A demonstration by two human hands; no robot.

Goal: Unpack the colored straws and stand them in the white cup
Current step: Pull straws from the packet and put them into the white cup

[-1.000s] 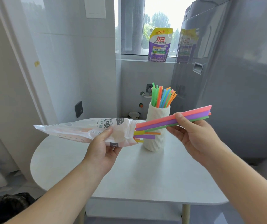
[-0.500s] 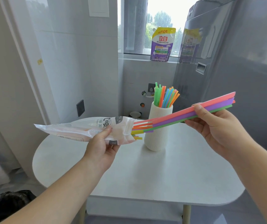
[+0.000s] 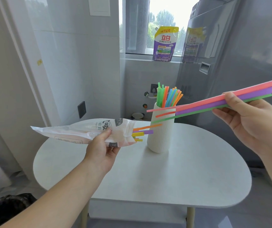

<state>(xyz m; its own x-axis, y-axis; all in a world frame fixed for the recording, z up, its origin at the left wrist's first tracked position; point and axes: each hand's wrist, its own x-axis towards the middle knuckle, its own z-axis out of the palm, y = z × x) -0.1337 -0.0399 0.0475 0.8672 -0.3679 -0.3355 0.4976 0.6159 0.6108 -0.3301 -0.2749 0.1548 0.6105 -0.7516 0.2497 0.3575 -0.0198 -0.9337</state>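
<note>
At the left, the left hand point(image 3: 102, 145) pinches the plastic packet point(image 3: 82, 131) between thumb and fingers. Its mouth points right, and loose straw ends point(image 3: 142, 133) poke out just beside the white cup point(image 3: 161, 129). The cup stands on the round table point(image 3: 181, 178) and holds upright straws point(image 3: 168, 96). At the right, the right hand point(image 3: 247, 119) pinches a bundle of straws point(image 3: 214, 103) near its right end, thumb on top. The bundle's left tips cross in front of the cup. Swinging that long bundle upright could knock the tall cup over. The straws poking from the packet could slide out if its mouth dips.
</note>
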